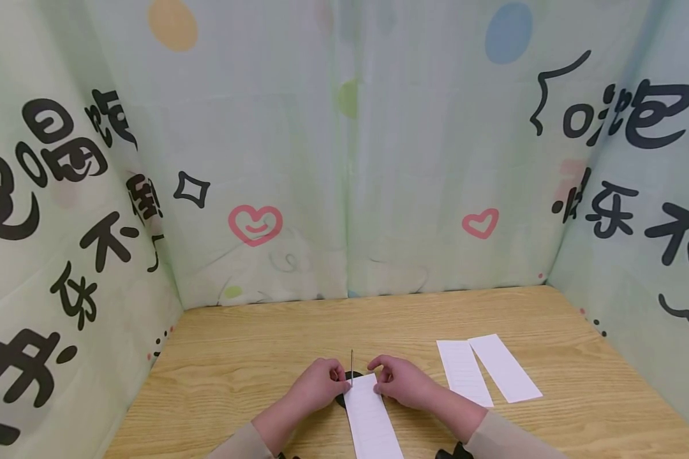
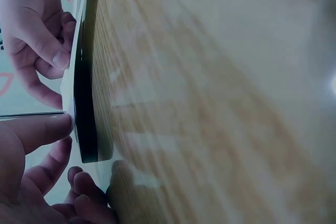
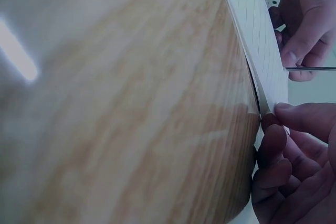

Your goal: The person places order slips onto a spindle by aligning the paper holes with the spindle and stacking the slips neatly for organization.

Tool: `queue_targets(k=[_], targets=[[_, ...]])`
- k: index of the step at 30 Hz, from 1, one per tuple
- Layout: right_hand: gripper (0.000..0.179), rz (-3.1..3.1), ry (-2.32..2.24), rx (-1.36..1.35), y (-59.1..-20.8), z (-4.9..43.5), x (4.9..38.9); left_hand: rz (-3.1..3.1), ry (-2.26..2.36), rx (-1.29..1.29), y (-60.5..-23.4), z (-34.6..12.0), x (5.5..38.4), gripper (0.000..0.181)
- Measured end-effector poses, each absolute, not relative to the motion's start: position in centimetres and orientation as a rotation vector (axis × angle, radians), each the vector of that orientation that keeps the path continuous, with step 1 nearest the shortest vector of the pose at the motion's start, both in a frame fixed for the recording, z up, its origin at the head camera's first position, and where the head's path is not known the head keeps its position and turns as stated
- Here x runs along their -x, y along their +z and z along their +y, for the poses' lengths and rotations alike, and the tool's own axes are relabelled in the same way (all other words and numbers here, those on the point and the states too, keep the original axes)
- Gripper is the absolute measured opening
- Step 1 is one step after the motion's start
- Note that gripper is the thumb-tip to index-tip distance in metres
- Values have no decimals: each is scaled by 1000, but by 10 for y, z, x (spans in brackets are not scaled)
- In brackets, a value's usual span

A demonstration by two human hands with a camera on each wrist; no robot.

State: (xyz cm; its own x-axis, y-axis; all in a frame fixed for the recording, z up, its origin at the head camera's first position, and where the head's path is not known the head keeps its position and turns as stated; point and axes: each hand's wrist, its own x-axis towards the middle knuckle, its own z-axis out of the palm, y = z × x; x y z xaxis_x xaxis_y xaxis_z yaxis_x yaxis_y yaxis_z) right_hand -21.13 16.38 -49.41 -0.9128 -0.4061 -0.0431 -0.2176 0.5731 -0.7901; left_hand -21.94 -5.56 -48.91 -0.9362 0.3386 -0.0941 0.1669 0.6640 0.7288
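Observation:
A lined white paper slip (image 1: 372, 417) lies over the round black base (image 1: 341, 401) of a paper spike, whose thin metal rod (image 1: 352, 361) stands upright at the slip's far left corner. My left hand (image 1: 317, 385) pinches that corner, its thumb right beside the rod. On the other side, my right hand (image 1: 409, 382) pinches the slip's right edge between thumb and finger. In the right wrist view the slip (image 3: 257, 30) bends slightly at my right fingertips. The left wrist view shows the dark base (image 2: 86, 114) edge-on beneath the paper.
Two more white paper slips, one lined (image 1: 464, 370) and one plain-looking (image 1: 505, 368), lie on the wooden table (image 1: 252, 338) to the right. Printed curtains (image 1: 298, 159) stand around the table's back and sides. Dark wrist gear (image 1: 455, 451) shows at the bottom edge.

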Motion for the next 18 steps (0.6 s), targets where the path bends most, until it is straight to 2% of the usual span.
queue_targets(k=[10, 18], targets=[[34, 2634, -1189, 513, -491, 162, 209, 2655, 1124, -370, -490, -56, 220, 17], [37, 2640, -1220, 497, -489, 168, 206, 2612, 1184, -377, -494, -61, 218, 26]])
